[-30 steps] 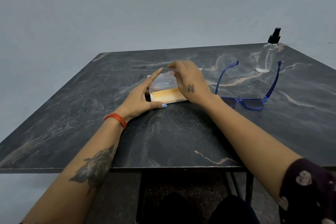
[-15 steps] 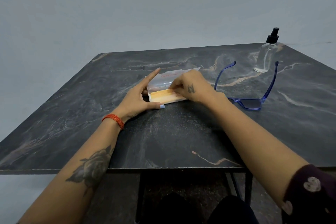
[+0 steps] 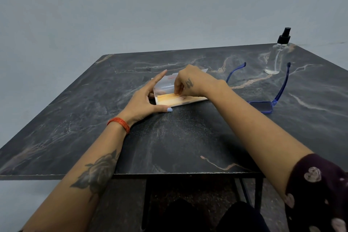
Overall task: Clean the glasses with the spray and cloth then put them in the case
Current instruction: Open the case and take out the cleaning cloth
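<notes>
A clear plastic case (image 3: 164, 86) lies open at the table's middle, lid tipped back, with a folded orange cloth (image 3: 168, 98) inside. My left hand (image 3: 145, 100) braces the case's left end, thumb along its front edge. My right hand (image 3: 190, 83) reaches into the case from above, its fingertips pinching the top edge of the cloth. Blue-framed glasses (image 3: 263, 105) lie to the right with their arms unfolded and pointing away. A clear spray bottle (image 3: 276, 56) with a black pump top stands at the far right corner.
The dark marble-patterned table (image 3: 169, 143) sits against a plain grey wall. Its front edge runs just ahead of my knees, and black metal legs show beneath it.
My right hand has come down from the raised lid into the case and closed its fingertips on the orange cloth. The lid now rests tipped back. My left hand has stayed in place.
</notes>
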A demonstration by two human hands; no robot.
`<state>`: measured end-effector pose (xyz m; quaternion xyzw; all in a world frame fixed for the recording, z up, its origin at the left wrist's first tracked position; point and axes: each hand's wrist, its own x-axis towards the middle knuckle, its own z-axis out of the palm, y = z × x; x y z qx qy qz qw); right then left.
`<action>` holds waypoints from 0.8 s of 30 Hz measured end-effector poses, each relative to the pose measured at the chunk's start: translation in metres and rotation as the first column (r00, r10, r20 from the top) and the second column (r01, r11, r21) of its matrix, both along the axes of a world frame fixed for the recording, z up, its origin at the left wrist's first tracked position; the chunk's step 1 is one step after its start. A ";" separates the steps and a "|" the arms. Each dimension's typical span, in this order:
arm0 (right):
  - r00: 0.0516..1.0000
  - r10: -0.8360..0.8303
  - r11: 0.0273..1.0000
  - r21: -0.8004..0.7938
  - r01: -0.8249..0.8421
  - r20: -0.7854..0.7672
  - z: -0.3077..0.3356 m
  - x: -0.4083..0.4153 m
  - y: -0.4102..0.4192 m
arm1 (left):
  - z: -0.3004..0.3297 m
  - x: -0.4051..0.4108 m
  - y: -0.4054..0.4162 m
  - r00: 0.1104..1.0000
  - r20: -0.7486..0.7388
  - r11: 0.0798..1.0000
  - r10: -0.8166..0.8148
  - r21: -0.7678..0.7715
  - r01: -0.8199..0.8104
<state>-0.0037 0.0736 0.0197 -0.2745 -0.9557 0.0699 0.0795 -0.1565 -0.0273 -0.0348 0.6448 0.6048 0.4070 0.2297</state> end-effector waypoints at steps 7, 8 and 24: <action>1.000 -0.012 0.999 0.043 0.011 0.029 -0.005 0.001 0.000 | -0.001 0.000 0.001 1.000 0.003 1.000 0.014 0.012 -0.014; 0.999 -0.014 0.998 0.056 0.012 0.036 -0.006 0.001 -0.001 | -0.001 0.000 0.001 1.000 0.004 1.000 0.011 0.014 -0.012; 0.836 0.105 0.970 0.240 0.033 -0.538 -0.022 0.028 -0.017 | -0.005 0.003 0.000 0.995 -0.063 0.990 0.078 0.121 -0.070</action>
